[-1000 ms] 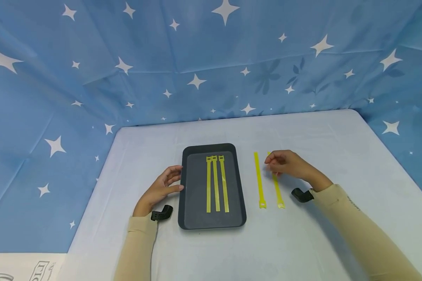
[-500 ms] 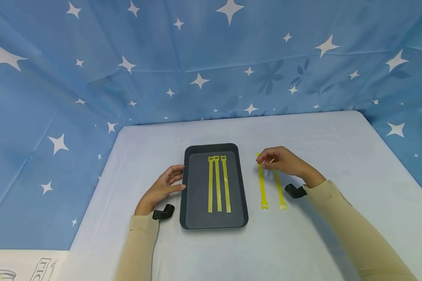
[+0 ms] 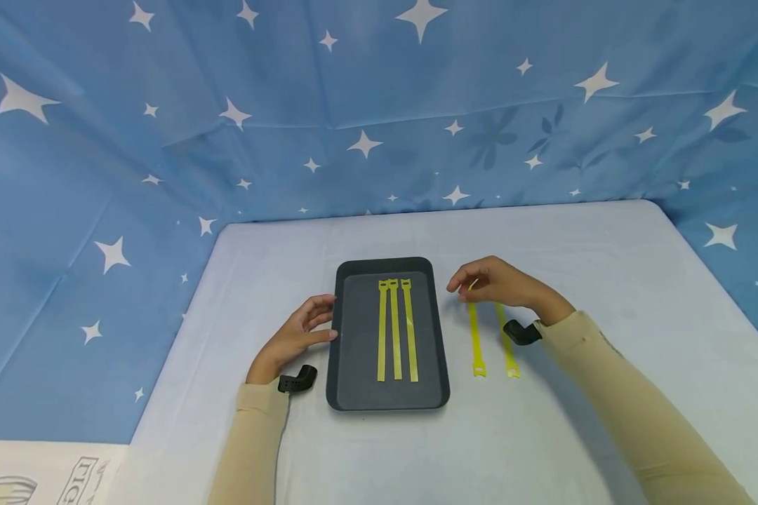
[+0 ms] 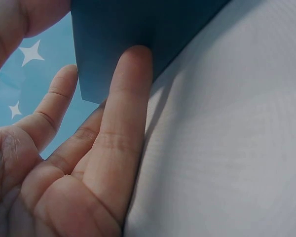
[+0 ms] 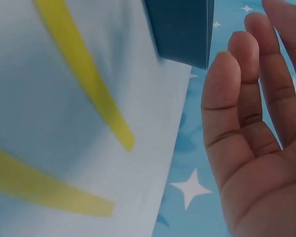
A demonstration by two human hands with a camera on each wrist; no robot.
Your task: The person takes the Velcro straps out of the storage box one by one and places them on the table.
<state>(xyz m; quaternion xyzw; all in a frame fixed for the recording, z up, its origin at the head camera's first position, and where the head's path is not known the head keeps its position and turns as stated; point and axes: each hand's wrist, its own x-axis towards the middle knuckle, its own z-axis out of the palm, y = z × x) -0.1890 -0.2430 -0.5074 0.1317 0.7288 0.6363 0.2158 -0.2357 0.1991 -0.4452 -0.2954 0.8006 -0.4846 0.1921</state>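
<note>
A dark grey tray (image 3: pixel 356 358) holds three yellow cable ties (image 3: pixel 396 337) with slotted heads, lying lengthwise side by side, heads at the far end. At its left side is my left hand (image 3: pixel 293 338); in the left wrist view a straight finger (image 4: pixel 126 113) meets the tray's outer wall. To the right of the tray, two more yellow cable ties, a left one (image 3: pixel 476 340) and a right one (image 3: pixel 511 359), lie on the table with heads toward me. My right hand (image 3: pixel 502 280) hovers over their far ends, fingers loosely bent and holding nothing; the right wrist view shows both tie tails below it.
A white cloth (image 3: pixel 379 456) covers the table. Behind it hangs a blue curtain (image 3: pixel 290 84) with white stars, which also runs along the left side. Printed pale material (image 3: pixel 44 477) shows at the lower left corner. Each wrist wears a small black camera (image 3: pixel 521 332).
My right hand has moved left, from over the right loose cable tie to above the far end of the left one, nearer the tray. My left hand stays at the tray's side.
</note>
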